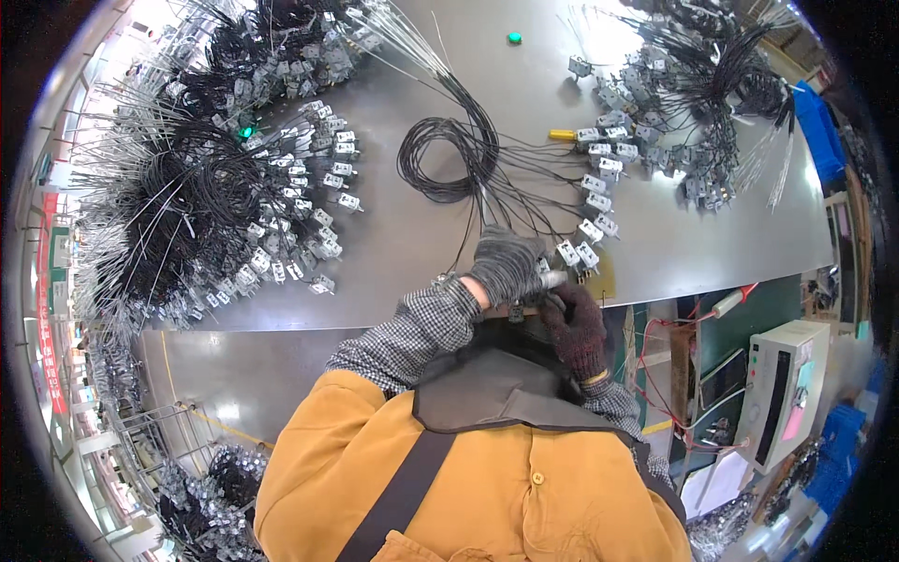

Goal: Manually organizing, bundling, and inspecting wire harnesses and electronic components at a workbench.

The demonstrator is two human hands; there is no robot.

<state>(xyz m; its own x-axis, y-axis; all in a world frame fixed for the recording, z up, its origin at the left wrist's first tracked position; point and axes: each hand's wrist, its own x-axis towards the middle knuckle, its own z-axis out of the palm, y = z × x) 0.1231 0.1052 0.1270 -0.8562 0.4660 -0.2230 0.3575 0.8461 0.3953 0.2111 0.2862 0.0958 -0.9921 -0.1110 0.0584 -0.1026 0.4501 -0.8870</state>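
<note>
Both gloved hands meet at the table's near edge, in front of my chest. My left hand (508,265), in a grey knit glove, is closed with its fingers curled; what it grips is hidden. My right hand (573,328), in a dark maroon glove, bends its fingers around something I cannot make out. A short whitish piece (554,278) shows between them, its kind unclear. A small grey connector (516,313) hangs just below my left hand. Beyond lies a coiled bundle of black cable (448,159), its strands fanning out to a curved row of white-grey connectors (597,201).
Heaped black cables with connectors (201,201) cover the table's left side; another pile (688,103) lies far right. A yellow-handled piece (562,135) sits by the connector row. Right of me stand a white box-shaped device (782,393) and red wires (646,375). A blue bin (817,131) borders the table.
</note>
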